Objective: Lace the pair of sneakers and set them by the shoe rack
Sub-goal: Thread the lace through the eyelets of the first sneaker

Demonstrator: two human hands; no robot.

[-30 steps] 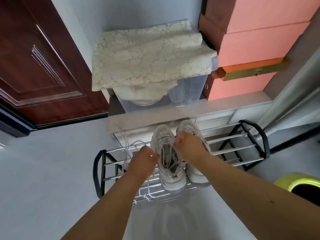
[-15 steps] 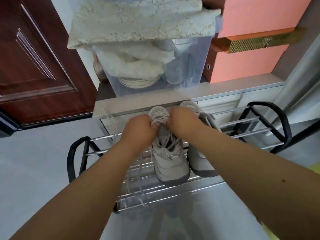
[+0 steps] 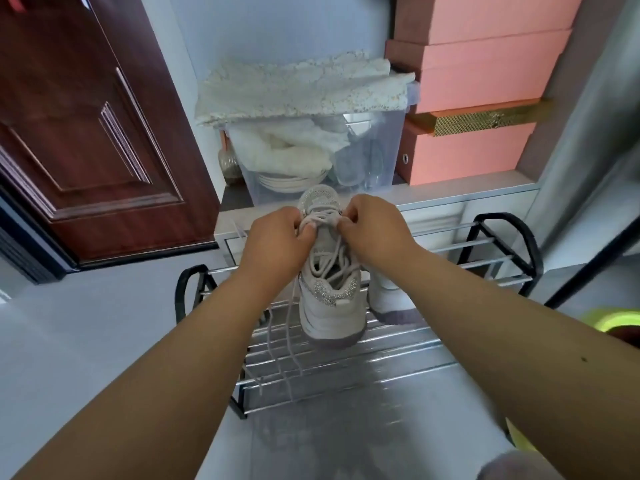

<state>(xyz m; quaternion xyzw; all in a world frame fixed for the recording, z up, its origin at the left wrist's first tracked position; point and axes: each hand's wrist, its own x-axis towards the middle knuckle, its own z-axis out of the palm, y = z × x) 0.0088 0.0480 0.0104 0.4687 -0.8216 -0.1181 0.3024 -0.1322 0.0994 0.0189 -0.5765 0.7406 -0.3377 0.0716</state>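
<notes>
Your left hand [image 3: 277, 237] and right hand [image 3: 372, 228] have moved up to the far, toe end of the left sneaker [image 3: 329, 271] on the shoe rack [image 3: 346, 368], each pinching the lace [image 3: 322, 221]. The free ends [image 3: 277, 348] trail off its near left, so lacing is unfinished. The right sneaker [image 3: 388, 296] waits beside it.

two sneakers [image 3: 330, 296], two hands [image 3: 277, 242], three pink boxes [image 3: 485, 77]

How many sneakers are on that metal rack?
2: one sneaker mid-rack, its laces pinched by both hands; the other sneaker just right of it, mostly hidden behind the right arm.
</notes>
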